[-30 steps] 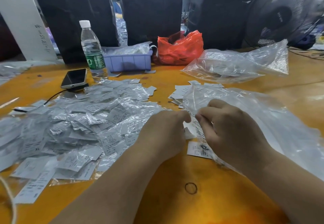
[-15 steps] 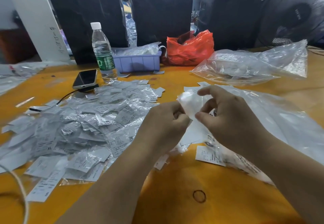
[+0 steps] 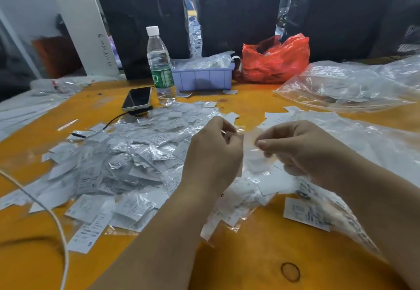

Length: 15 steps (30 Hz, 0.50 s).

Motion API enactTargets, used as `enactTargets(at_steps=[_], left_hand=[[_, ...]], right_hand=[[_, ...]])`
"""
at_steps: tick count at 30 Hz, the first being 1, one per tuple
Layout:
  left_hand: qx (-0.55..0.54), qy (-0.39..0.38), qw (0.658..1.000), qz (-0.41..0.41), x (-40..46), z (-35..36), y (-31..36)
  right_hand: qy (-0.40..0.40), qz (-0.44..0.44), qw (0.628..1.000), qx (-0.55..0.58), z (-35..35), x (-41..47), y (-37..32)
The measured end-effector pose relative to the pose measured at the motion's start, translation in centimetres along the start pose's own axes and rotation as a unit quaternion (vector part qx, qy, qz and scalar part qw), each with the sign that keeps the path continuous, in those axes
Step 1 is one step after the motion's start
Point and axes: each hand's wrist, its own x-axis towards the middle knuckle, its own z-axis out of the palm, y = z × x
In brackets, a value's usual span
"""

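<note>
left hand: [image 3: 213, 151] back of it to me, fingers curled in, pinching the left edge of the pouch
right hand: [image 3: 302, 151] thumb and forefinger pinching the right edge of the same pouch, other fingers curled under
pouch: [image 3: 251, 153] small, clear, held up between the two hands, over the near right fringe of the pile (contents too blurred to tell)
pile: [image 3: 127, 158] bagged white tags heaped on the table, left of the left hand, spreading under both forearms
table: [image 3: 250, 255] orange top
tag: [image 3: 304, 216] loose printed one lying flat under the right forearm
sack: [image 3: 368, 144] big clear one lying right of the right hand, partly under that arm
far sack: [image 3: 354, 85] crumpled clear one at the back right, well apart from the hands
bottle: [image 3: 160, 67] upright, white cap, green label, behind the pile
phone: [image 3: 137, 99] face up, just left of the bottle, touching the back edge of the pile
tray: [image 3: 202, 77] purple, right of the bottle, clear plastic inside
red bag: [image 3: 276, 60] just right of the tray
band: [image 3: 290, 271] dark ring on bare table, near edge
cable: [image 3: 61, 233] white, curving across the near left corner
</note>
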Motion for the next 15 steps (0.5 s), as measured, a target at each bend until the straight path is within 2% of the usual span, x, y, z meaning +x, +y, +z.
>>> enactTargets(at_steps=[7, 11, 15], left_hand=[[0.027, -0.014, 0.999, -0.028, 0.39, -0.32, -0.62], [-0.004, -0.035, 0.998, -0.055, 0.64, -0.63, -0.83], [-0.101, -0.08, 0.987, -0.095, 0.67, -0.36, -0.13]], right_hand=[[-0.056, 0.011, 0.996, 0.064, -0.69, -0.2, 0.17], [-0.078, 0.003, 0.993, 0.086, -0.96, -0.25, 0.14], [-0.069, -0.001, 0.99, 0.121, -1.04, -0.24, 0.3]])
